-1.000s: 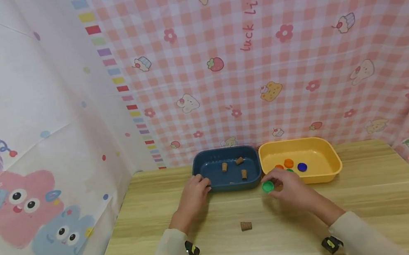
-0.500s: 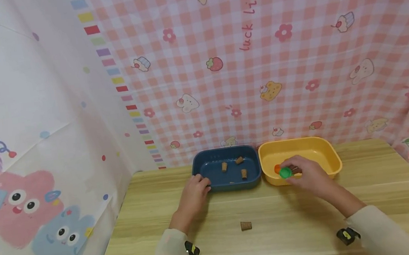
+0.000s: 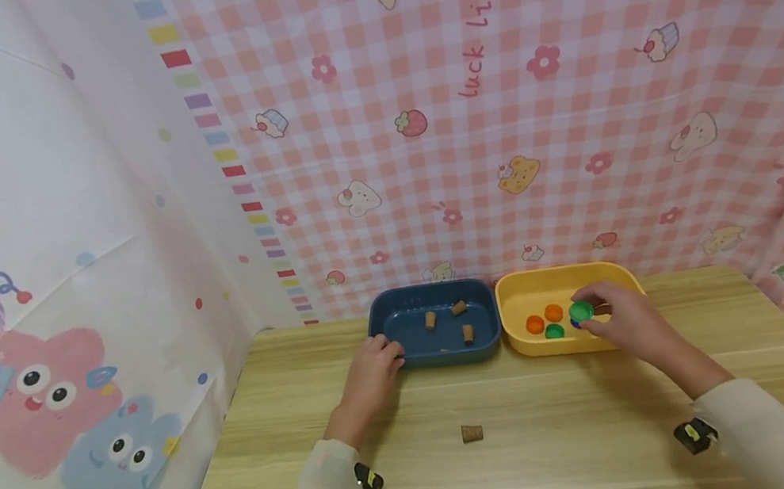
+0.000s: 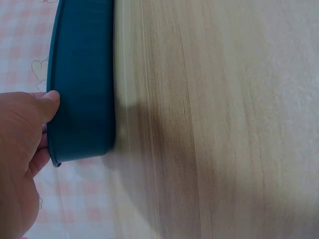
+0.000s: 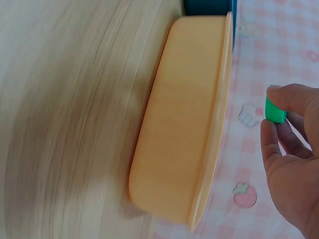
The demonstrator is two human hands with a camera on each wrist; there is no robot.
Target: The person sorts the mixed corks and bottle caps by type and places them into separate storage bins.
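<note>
Over the yellow tray (image 3: 532,348), my right hand (image 3: 622,320) pinches a green bottle cap (image 3: 581,311) between thumb and fingers. The right wrist view shows the same cap (image 5: 275,110) held above the level of the tray's rim. Below it in the tray lie two orange caps (image 3: 553,313), another green cap (image 3: 554,331) and a blue cap (image 3: 576,324), which is mostly hidden. My left hand (image 3: 375,370) grips the near left corner of the dark blue tray (image 3: 440,356), thumb outside the rim (image 4: 51,74) and fingers behind it. Several corks (image 3: 468,334) lie inside that tray.
A single cork (image 3: 472,433) lies on the wooden table (image 3: 417,481) in front of the trays. Both trays stand side by side at the table's back edge, close to a pink checked cloth (image 3: 425,153). A white printed cloth (image 3: 119,305) hangs at the left.
My right hand has carried the green cap rightward from the yellow tray's near left corner to above its right half. My left hand has stayed on the blue tray.
</note>
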